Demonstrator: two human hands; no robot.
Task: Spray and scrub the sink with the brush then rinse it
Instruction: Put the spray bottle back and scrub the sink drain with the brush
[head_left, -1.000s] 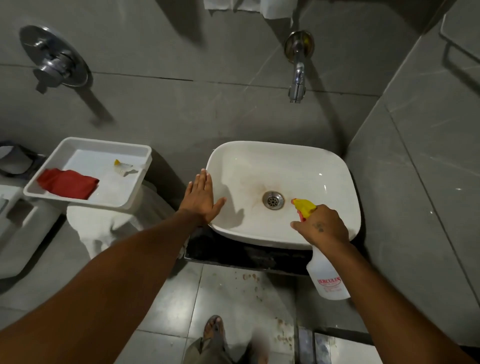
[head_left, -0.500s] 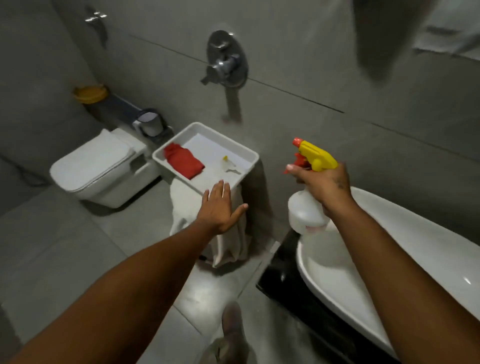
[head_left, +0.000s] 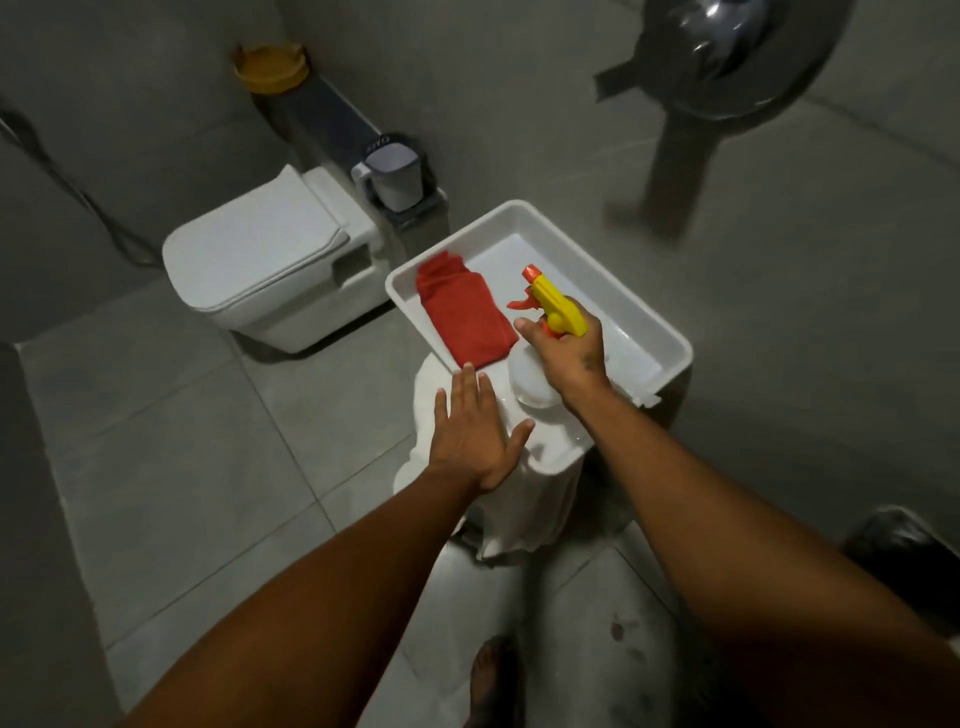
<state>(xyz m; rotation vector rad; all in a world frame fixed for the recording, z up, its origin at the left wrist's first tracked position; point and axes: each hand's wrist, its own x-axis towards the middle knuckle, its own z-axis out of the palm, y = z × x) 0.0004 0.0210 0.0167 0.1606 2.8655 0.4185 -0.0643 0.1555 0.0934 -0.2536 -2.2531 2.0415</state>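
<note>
Since the earlier frames the view has swung from the sink, now out of sight, to the white tray (head_left: 670, 338), where the right hand (head_left: 569, 358) has carried the spray bottle (head_left: 556, 306). Its fingers are wrapped round the neck, seemingly to set it down beside the red cloth (head_left: 465, 317). The left hand (head_left: 475, 431) hovers flat and empty by the tray's near edge, perhaps to steady it; no brush is visible.

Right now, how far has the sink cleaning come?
Spraying looks finished: the right hand holds the spray bottle over the white tray, beside the red cloth. In hand: setting it down, it seems; the left hand is open, near the tray's edge. Scrubbing and rinsing remain; neither sink nor brush is in view.
</note>
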